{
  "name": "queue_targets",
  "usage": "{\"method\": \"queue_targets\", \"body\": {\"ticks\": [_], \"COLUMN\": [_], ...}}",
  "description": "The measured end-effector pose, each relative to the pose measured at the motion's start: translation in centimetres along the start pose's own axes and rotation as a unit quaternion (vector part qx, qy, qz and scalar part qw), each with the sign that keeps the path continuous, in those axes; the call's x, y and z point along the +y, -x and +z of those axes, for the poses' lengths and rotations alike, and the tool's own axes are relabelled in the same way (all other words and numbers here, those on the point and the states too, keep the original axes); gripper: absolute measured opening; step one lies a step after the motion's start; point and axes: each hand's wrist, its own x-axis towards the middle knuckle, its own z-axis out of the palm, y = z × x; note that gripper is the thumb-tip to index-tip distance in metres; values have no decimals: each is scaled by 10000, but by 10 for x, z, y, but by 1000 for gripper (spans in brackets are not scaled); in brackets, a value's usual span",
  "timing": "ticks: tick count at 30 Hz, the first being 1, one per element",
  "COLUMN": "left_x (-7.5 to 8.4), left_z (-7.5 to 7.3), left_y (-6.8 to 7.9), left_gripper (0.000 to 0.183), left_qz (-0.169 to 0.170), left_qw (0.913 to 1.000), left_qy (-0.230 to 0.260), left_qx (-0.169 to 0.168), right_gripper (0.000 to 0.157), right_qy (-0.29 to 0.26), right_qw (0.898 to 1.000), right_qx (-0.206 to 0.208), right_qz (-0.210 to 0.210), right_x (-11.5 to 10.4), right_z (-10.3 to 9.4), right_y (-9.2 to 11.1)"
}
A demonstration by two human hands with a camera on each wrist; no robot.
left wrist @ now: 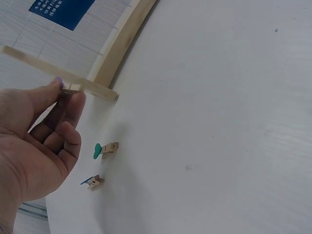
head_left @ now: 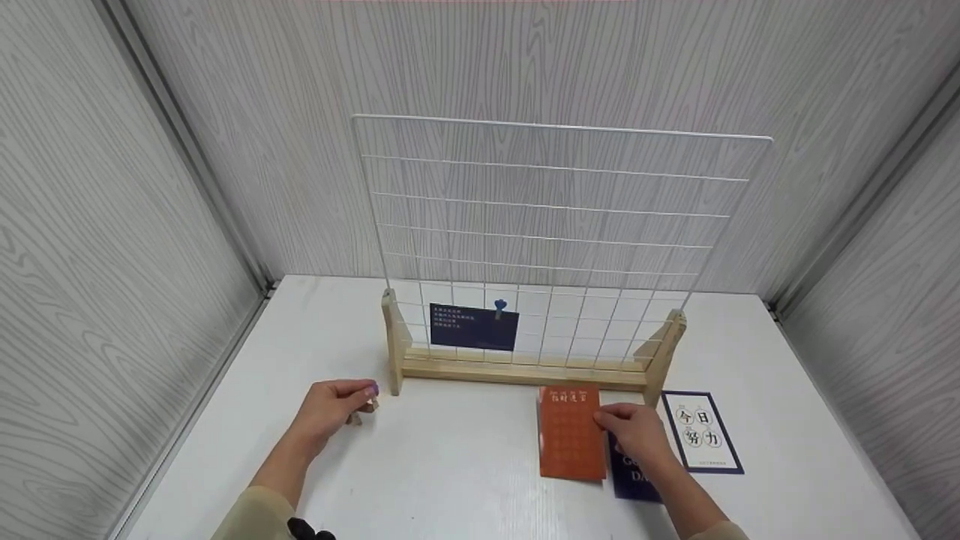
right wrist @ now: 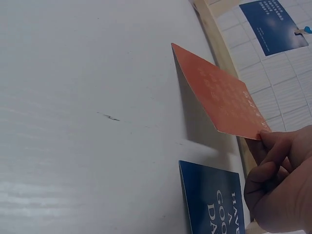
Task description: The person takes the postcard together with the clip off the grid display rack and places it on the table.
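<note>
My left hand [head_left: 328, 411] pinches a small wooden clothespin [left wrist: 74, 88] with a purple decoration between thumb and fingertips, just left of the rack's wooden foot. Two more clothespins lie on the table below that hand in the left wrist view, one with a green top [left wrist: 110, 148] and one with a blue top [left wrist: 94, 182]. At its right edge, an orange card [head_left: 571, 435] with pale writing is pinched by my right hand [head_left: 637, 433]. The card tilts up from the table in front of the rack. Beneath that hand lies a navy card [left wrist: 66, 12] [right wrist: 209, 195] with white lettering, partly covered.
A white wire grid [head_left: 562, 127] stands upright in a wooden base [head_left: 517, 373]. On its lower part hangs a navy card [head_left: 465, 335], held by a blue-topped clothespin [head_left: 500, 307]. A white card with a navy border [head_left: 703, 431] lies at the right. Grey wood-grain panels enclose the table.
</note>
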Motion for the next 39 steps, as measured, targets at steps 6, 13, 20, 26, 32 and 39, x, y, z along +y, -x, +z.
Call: {"method": "queue_targets", "body": {"ticks": [6, 13, 20, 26, 32, 39], "left_x": [-2, -4, -7, -11, -14, -13], "left_z": [3, 4, 6, 9, 10, 14], "left_y": [-3, -4, -6, -9, -16, -18], "left_gripper": [30, 23, 22, 22, 21, 20], "left_qz": [-88, -98, -204, -279, -333, -283], "left_qw": [10000, 9999, 9998, 9995, 9990, 9991], "left_qy": [46, 51, -22, -154, -287, -308], "left_qx": [12, 13, 11, -1, 70, 73], "right_gripper": [23, 22, 24, 25, 26, 29], "right_qy": [236, 313, 326, 309, 348, 337], "right_qw": [9997, 9995, 9995, 9995, 9993, 9993], "right_qx": [61, 56, 14, 41, 56, 17], "right_qz": [-95, -63, 37, 57, 93, 150], "right_x": [1, 0, 0, 0, 2, 1], "right_z": [2, 6, 9, 10, 12, 12], "right_y": [-1, -1, -1, 0, 0, 1]}}
